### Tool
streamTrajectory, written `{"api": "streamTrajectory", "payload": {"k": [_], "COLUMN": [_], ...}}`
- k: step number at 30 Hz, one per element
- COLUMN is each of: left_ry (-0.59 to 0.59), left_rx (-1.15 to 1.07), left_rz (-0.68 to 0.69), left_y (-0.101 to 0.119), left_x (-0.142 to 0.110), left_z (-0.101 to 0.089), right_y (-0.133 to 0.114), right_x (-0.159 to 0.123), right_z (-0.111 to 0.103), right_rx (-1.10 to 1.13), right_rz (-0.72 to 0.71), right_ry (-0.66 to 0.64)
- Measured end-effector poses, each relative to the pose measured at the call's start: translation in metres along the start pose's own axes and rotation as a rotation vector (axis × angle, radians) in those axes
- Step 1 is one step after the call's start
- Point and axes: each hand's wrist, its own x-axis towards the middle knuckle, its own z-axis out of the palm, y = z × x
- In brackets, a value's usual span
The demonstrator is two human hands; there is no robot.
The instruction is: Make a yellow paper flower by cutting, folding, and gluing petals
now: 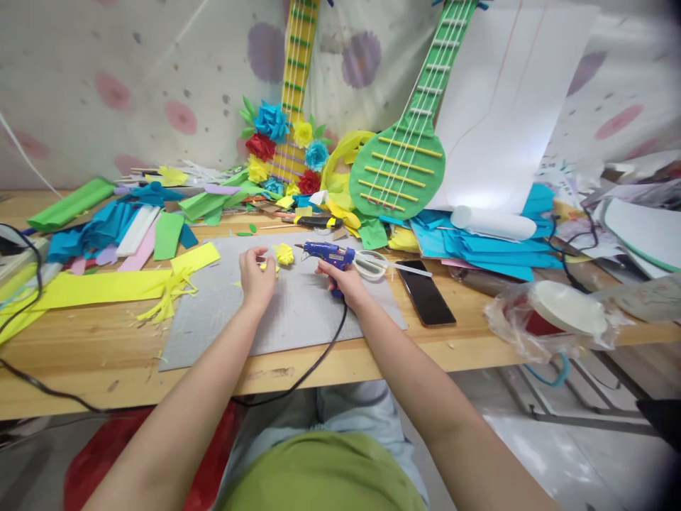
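A pale patterned sheet (159, 71) is hanging at 12 o'clock, behind the wooden bench (128, 341). Counting from the middle of your grey board (298, 305), a green paper instrument (396, 174) is standing at 1 o'clock, blue paper (500, 245) is lying between 2 and 3 o'clock, and a long yellow strip (106, 289) is stretching toward 9 o'clock. A phone (428, 294) is resting at 3 o'clock, beside the board.

At 2 o'clock, your right hand (345, 280) is gripping the blue glue gun (330, 253), with its fingers closed around the handle; the nozzle (299, 245) is pointing toward 9 o'clock. At 10 o'clock, your left hand (257, 280) is curling its fingers by a small yellow piece (277, 270); whether they are gripping it, I cannot tell. A crumpled yellow flower (284, 254) is sitting on the board at 12 o'clock.

In my judgement, you are working well if you are keeping the cable (319, 360) slack, steadying the gun from the wrist, and holding your left fingertips away from the nozzle, which is probably being hot.
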Motion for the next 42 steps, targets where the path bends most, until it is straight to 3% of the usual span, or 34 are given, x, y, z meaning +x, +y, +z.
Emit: {"api": "streamTrajectory", "payload": {"k": [5, 8, 11, 14, 18, 20, 25, 30, 33, 36, 39, 42], "left_ry": [-0.016, 0.013, -0.036, 0.008, 0.136, 0.132, -0.064, -0.3, -0.375, -0.374, -0.329, -0.269], "left_rx": [0.067, 0.095, 0.074, 0.053, 0.095, 0.143, 0.296, 0.442, 0.472, 0.331, 0.028, -0.184], "left_rz": [0.147, 0.278, 0.415, 0.394, 0.164, 0.089, -0.013, 0.079, 0.112, 0.022, -0.1, -0.128], "left_y": [0.014, 0.035, 0.058, 0.065, 0.035, 0.011, -0.03, -0.033, -0.033, -0.036, -0.041, -0.043], "left_x": [0.0, -0.002, -0.006, 0.002, 0.028, 0.037, 0.035, 0.029, 0.031, 0.031, 0.028, 0.023], "left_z": [0.0, 0.004, 0.012, 0.012, -0.009, -0.024, -0.042, -0.027, -0.021, -0.02, -0.024, -0.03], "right_y": [-0.002, -0.004, -0.005, -0.006, -0.004, -0.003, -0.002, -0.005, -0.006, -0.006, -0.004, -0.003], "right_x": [-0.001, -0.002, -0.003, -0.002, 0.0, 0.001, 0.001, -0.001, -0.002, -0.002, -0.001, -0.001], "right_z": [0.001, 0.002, 0.002, 0.001, -0.002, -0.003, -0.002, -0.001, -0.001, 0.0, -0.001, -0.002], "right_rx": [-0.009, -0.021, -0.021, 0.005, 0.05, 0.055, 0.045, 0.028, 0.035, 0.027, 0.025, 0.024], "right_rz": [0.018, 0.012, 0.021, 0.034, 0.03, 0.021, 0.008, 0.017, 0.013, 0.015, 0.013, 0.005], "right_ry": [0.014, 0.016, 0.024, 0.04, 0.046, 0.05, 0.059, 0.064, 0.071, 0.069, 0.069, 0.064]}}
